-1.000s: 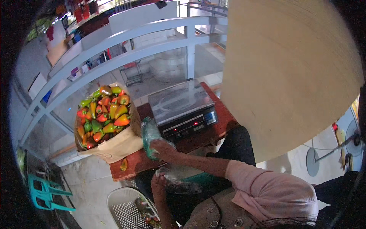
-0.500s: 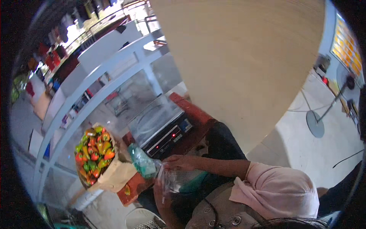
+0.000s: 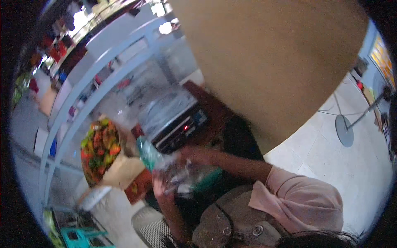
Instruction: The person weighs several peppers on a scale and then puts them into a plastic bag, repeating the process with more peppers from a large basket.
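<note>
A clear plastic bag (image 3: 178, 172) is stretched between my two hands over my lap. My right hand (image 3: 188, 155), smeared by motion, grips its upper part just below the weighing scale (image 3: 175, 118). On the bag's left side, my left hand (image 3: 159, 187) is closed on the plastic. Close beyond the hands, a green-tinted bundle of plastic bags (image 3: 147, 152) lies against the scale's near left corner. A paper-lined container (image 3: 124, 171) full of red, green and orange peppers (image 3: 100, 146) stands to the left. Motion blur hides the finger detail.
The scale sits on a reddish bench (image 3: 217, 113). Beyond it are a pale blue railing (image 3: 93, 93) and a large tan board (image 3: 273, 70). A white woven basket (image 3: 151, 225) and a teal crate (image 3: 82, 236) stand low at left; a fan stand (image 3: 344, 130) is at right.
My left hand has come into clearer sight at the bag's left side. The bag has shifted up and spread between the hands. The view has tilted slightly and blurred.
</note>
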Demonstrator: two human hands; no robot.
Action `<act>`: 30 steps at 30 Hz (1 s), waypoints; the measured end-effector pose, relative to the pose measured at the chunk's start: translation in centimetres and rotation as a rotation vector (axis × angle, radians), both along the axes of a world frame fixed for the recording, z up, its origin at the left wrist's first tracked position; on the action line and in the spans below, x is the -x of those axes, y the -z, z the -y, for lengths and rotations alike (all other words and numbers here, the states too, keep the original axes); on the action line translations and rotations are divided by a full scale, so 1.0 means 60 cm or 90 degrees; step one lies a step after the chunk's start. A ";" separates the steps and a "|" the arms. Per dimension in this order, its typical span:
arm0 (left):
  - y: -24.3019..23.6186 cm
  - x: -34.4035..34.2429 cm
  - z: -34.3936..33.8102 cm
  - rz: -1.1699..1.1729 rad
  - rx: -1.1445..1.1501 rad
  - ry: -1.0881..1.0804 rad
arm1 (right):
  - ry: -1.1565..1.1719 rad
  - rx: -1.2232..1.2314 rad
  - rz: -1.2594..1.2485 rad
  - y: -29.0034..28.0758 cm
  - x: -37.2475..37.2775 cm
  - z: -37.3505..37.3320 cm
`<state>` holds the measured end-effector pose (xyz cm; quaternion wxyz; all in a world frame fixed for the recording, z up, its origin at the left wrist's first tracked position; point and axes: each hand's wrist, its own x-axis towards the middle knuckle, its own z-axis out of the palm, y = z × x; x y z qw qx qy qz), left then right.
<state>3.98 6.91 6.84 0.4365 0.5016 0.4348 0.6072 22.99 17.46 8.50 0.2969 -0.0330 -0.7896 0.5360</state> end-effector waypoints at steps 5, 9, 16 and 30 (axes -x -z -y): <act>-0.024 -0.017 -0.057 -0.462 -0.179 -0.080 | 0.088 0.629 -0.241 -0.049 0.012 -0.032; -0.078 -0.027 -0.072 0.395 0.246 0.201 | 0.011 0.905 -0.208 -0.050 -0.020 -0.047; -0.104 -0.032 -0.084 0.532 0.111 0.224 | 0.019 0.741 -0.001 -0.069 -0.023 -0.022; -0.018 0.022 0.021 0.237 0.223 0.097 | 0.083 0.460 0.186 -0.052 0.043 -0.047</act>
